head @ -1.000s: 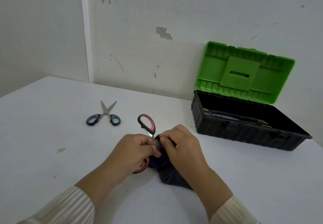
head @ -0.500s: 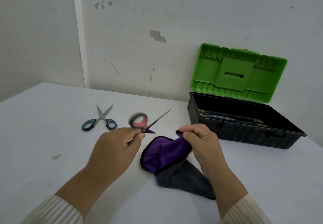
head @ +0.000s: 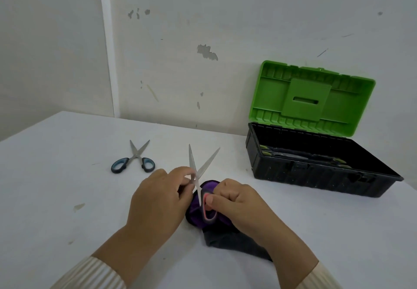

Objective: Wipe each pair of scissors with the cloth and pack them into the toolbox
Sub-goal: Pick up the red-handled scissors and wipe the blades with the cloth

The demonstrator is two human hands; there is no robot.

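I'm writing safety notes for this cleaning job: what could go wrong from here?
The red scissors are spread open, and the left hand pinches them at the pivot, so a slip could nick a finger. The right hand grips one handle loop over the cloth; the scissors might twist.

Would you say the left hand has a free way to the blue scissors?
Probably yes: only bare table lies between the left hand and the blue scissors, though it holds the red scissors.
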